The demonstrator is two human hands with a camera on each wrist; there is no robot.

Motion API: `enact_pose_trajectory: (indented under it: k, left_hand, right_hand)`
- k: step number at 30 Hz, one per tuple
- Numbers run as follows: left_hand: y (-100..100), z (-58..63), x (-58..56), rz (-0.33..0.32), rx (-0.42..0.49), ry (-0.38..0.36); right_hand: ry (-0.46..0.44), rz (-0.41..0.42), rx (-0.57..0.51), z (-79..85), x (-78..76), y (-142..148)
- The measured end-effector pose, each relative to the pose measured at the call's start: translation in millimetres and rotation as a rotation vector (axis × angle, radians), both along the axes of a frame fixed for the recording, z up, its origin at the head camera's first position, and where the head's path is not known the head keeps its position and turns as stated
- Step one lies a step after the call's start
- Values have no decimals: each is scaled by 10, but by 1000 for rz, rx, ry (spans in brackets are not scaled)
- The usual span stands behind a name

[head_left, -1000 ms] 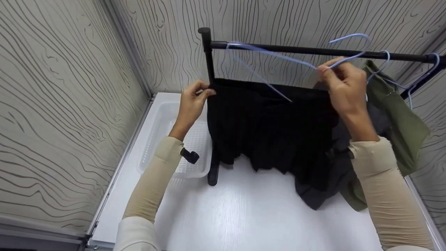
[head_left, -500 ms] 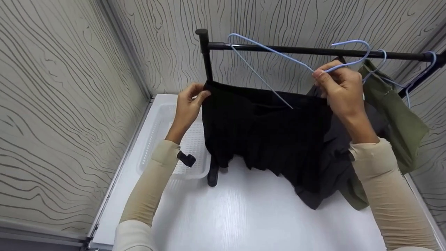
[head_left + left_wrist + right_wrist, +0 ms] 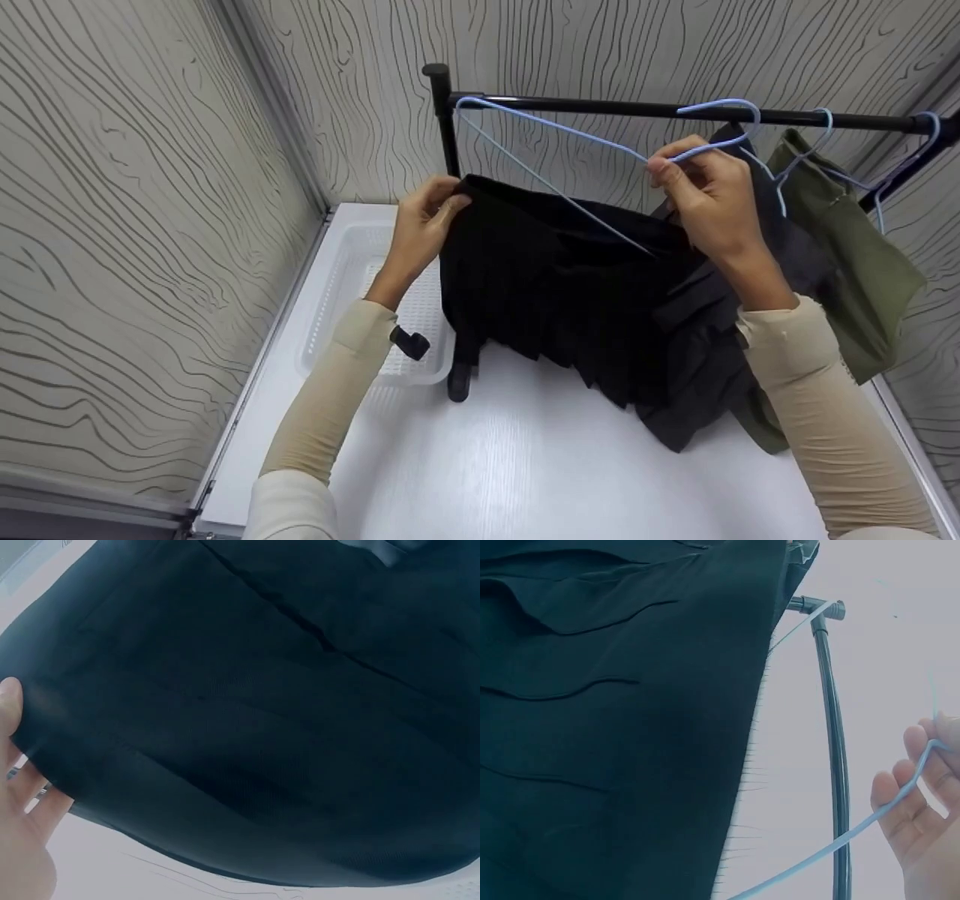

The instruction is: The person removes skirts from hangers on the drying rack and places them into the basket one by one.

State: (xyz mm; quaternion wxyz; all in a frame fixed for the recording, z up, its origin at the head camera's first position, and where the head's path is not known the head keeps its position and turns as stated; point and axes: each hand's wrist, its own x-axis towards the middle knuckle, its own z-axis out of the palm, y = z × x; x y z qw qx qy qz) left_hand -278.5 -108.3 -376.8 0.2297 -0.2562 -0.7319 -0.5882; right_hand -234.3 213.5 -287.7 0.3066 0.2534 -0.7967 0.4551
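My left hand (image 3: 420, 229) pinches the upper left corner of a black skirt (image 3: 540, 277), whose pleated-looking hem hangs over the table. My right hand (image 3: 712, 199) grips a light blue hanger (image 3: 555, 126) just below its hook. The hanger's left end lies before the rack bar. Its lower wire slants down to the skirt's open waist, where its far end is out of sight. In the left wrist view, my thumb and fingers (image 3: 10, 709) hold the cloth edge. The right wrist view shows the hanger wire (image 3: 832, 846) across my fingers (image 3: 911, 799).
A black clothes rack (image 3: 570, 103) spans the back. On its right hang a dark grey garment (image 3: 780, 232) and an olive green garment (image 3: 855, 247) on blue hangers. A white perforated basket (image 3: 337, 300) stands at left on the white table (image 3: 480, 465).
My right hand has shifted left and slightly down with the hanger. The hanger's left end is nearer the rack post. The skirt's waist gapes wider, and my left hand is slightly further right.
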Motion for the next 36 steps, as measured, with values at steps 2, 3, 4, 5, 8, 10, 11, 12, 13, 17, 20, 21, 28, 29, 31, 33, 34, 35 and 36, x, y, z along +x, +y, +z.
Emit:
enact_pose_trajectory:
  k: [2, 3, 4, 5, 8, 10, 11, 12, 13, 17, 20, 21, 28, 29, 31, 33, 34, 35, 36]
  left_hand:
    - [11, 5, 8, 9, -8, -4]
    - [15, 8, 10, 12, -12, -3]
    - [17, 9, 12, 15, -16, 0]
    - [20, 14, 18, 16, -18, 2]
    - [21, 16, 20, 18, -25, 23]
    - [17, 15, 18, 18, -24, 40]
    - [14, 12, 17, 16, -23, 46]
    - [10, 11, 16, 12, -20, 54]
    - [6, 10, 17, 6, -16, 56]
    - [-11, 15, 20, -8, 3, 69]
    - [-23, 28, 20, -6, 14, 85]
    - [-27, 34, 19, -5, 17, 91]
    - [-54, 52, -16, -6, 47, 90]
    - [-61, 37, -39, -1, 50, 86]
    - [-75, 9, -88, 4, 60, 78]
    - [-89, -16, -140, 9, 68, 78]
    - [-97, -26, -163, 10, 73, 79]
    - [-104, -23, -174, 8, 77, 83]
    - [-110, -14, -179, 4, 81, 91]
  right_hand:
    - [4, 2, 0, 6, 1, -4]
    - [7, 1, 0, 9, 1, -5]
    - [12, -1, 2, 12, 0, -6]
    - [19, -2, 6, 13, -2, -7]
    - [37, -5, 18, -3, -19, -5]
    - [48, -13, 32, -32, -38, 0]
    - [51, -16, 41, -50, -47, 4]
    - [53, -22, 48, -69, -57, 9]
    - [55, -30, 57, -87, -64, 13]
    - [50, -55, 90, -155, -98, 39]
    - [35, -81, 103, -224, -161, 91]
    - [27, -93, 105, -251, -188, 114]
    - [-4, -146, 118, -386, -320, 224]
    - [-7, -148, 122, -398, -326, 233]
    - [-14, -153, 130, -414, -334, 244]
    - [-22, -158, 136, -424, -338, 252]
    - [-27, -160, 139, -429, -340, 255]
    - [-29, -164, 142, -433, -344, 259]
    - [-32, -167, 147, -438, -347, 262]
